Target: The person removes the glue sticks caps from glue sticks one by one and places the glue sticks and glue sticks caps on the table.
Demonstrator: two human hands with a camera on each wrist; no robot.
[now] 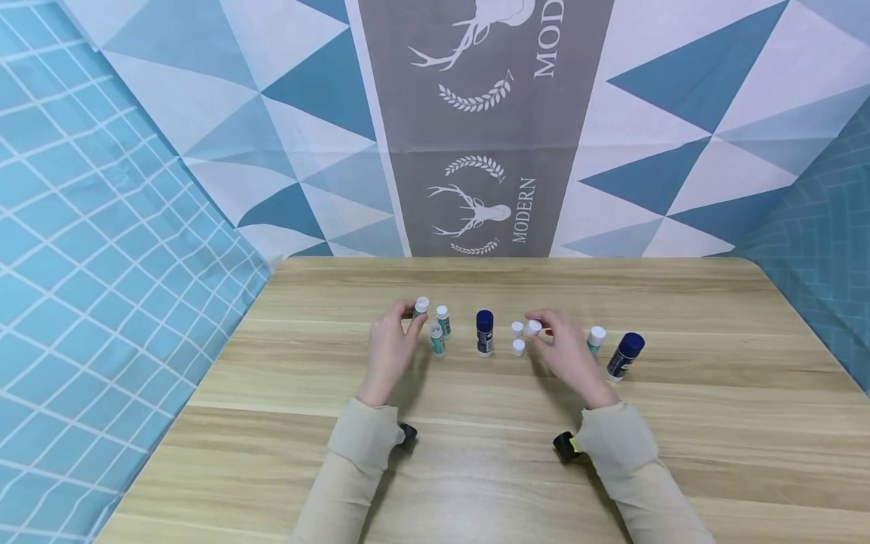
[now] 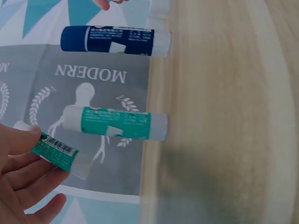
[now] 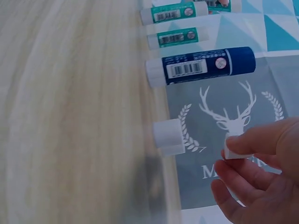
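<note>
My left hand [image 1: 394,344] grips a green-labelled glue stick [image 2: 57,153] between thumb and fingers, tilted in the left wrist view. Two more green glue sticks, a nearer one [image 1: 437,341] and a farther one [image 1: 444,322], stand just right of that hand. Over on the right, my right hand [image 1: 566,349] pinches a small white cap [image 3: 235,148] between thumb and fingertips, above the tabletop. Beside it two other white caps, one behind [image 1: 517,329] and one in front [image 1: 519,347], rest on the table. Between the hands a dark blue glue stick [image 1: 485,333] stands upright.
Beyond my right hand stand a green glue stick [image 1: 596,340], partly hidden by the hand, and a larger dark blue one [image 1: 625,357]. The wooden table [image 1: 476,468] ends at a patterned cloth backdrop [image 1: 469,136]. A blue checked cloth [image 1: 88,264] hangs at the left.
</note>
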